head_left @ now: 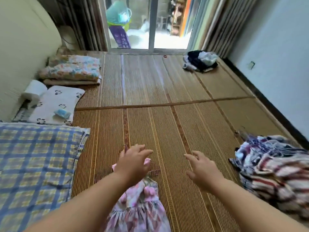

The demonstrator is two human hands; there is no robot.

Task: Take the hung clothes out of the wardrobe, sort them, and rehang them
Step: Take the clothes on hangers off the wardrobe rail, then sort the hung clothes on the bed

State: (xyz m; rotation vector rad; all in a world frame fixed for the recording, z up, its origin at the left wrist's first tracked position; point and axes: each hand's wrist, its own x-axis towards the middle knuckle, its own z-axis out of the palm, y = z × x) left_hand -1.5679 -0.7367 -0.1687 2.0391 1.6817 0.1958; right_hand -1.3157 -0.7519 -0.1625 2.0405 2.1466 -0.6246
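Note:
A small pink floral dress point(138, 203) lies flat on the woven bed mat point(167, 91), still on its thin wire hanger point(124, 148). My left hand point(133, 163) hovers over the dress's neckline and the hanger, fingers relaxed and spread, holding nothing. My right hand point(202, 169) is held out beside the dress over bare mat, fingers loosely extended. At the right edge a heap of striped and patterned clothes on hangers point(274, 166) is piled up. The wardrobe is out of view.
A checked blue blanket point(35, 166) lies at the left, with a patterned pillow point(55, 104), a tissue roll point(35, 91) and folded floral quilts point(73, 71) behind it. A dark clothes pile point(200, 61) sits far right near the glass door point(150, 24).

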